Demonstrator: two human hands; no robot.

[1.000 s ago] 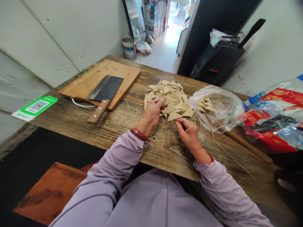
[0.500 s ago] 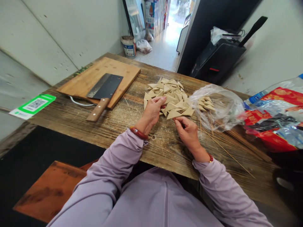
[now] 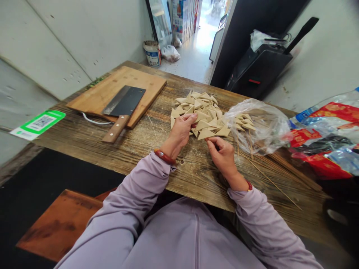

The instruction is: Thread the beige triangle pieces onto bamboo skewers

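Observation:
A heap of tan folded paper triangles [image 3: 209, 106] lies on the wooden table. At its near left side, my left hand [image 3: 181, 130] is closed, with thumb and fingers pinching one tan paper triangle [image 3: 201, 116]. My right hand [image 3: 223, 154] is also closed in a pinch at the heap's near edge. Its fingertips meet the lower edge of another triangle [image 3: 206, 134]; whether they grip it or something small is hidden. To the right, a clear plastic bag [image 3: 260, 123] partly covers more triangles [image 3: 244, 122].
A cleaver [image 3: 125, 101] rests on a wooden cutting board [image 3: 148, 80] at the left, its handle overhanging toward me. Thin sticks [image 3: 276, 183] lie at the right, near red and clear packaging [image 3: 322, 138]. A green QR card [image 3: 40, 123] sits at the left edge.
Both hands keep the same pinched poses over the heap. The view has shifted very slightly; nothing else has visibly moved.

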